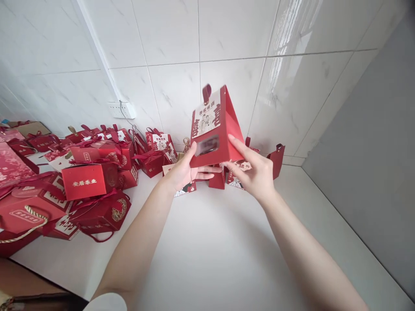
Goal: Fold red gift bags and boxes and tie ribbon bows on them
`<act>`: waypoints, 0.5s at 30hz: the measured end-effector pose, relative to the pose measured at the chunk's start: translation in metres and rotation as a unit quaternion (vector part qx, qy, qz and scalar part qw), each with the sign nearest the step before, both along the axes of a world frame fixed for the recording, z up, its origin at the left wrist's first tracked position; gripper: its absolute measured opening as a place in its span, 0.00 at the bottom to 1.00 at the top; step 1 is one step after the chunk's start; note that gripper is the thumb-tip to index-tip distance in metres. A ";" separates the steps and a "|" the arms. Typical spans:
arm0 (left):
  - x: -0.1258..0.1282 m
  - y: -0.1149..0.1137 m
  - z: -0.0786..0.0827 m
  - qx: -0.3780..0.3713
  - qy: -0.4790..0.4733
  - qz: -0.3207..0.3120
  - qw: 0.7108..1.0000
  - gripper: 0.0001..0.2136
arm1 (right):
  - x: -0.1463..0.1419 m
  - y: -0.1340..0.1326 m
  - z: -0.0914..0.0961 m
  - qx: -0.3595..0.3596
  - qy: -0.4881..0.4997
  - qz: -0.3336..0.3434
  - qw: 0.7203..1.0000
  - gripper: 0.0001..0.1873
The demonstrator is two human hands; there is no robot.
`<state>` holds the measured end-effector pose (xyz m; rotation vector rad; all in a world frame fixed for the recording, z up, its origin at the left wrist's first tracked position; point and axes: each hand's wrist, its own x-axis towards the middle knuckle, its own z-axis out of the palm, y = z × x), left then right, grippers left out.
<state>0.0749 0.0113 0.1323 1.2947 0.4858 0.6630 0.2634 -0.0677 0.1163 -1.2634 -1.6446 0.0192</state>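
Holding a box (215, 125) up with both hands, just above centre, apart from the table (207, 246). With the left hand (181, 172), half open, gripping at the box's seven o'clock corner: with the thumb on the front beside the window (207, 146), with the fingers spread and nearly straight below the base. With the right hand (259, 172), more closed, pinching around the five o'clock corner, with the index finger along the triangular end.

Cannot tell whether touching the base with the left fingers. Curled mostly out of sight on the right hand, except for finger and thumb. Too blurred to identify behind the window. Partly hidden behind the hands, around six o'clock, among small boxes (188, 190). Cut off at nine o'clock through a pile (84, 181) of red boxes, and at seven o'clock through a white disc (106, 302).

Tilted, peak toward twelve, with the strap (206, 93) at eleven. Facing the viewer with the printed front, toward three with the triangular end. Running roughly two to eight o'clock along the ridge; unclear which axis is longest.
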 end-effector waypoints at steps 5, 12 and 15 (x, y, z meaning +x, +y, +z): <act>-0.008 0.004 0.002 -0.006 -0.089 0.056 0.994 0.32 | -0.010 0.002 -0.017 0.017 -0.145 -0.028 0.989 0.24; -0.080 -0.007 0.011 0.008 -0.110 0.188 0.976 0.26 | -0.029 0.013 -0.042 0.253 -0.049 0.069 0.964 0.23; -0.110 -0.038 0.013 0.013 -0.046 0.251 0.967 0.28 | -0.050 0.016 -0.059 0.179 0.032 0.117 0.976 0.20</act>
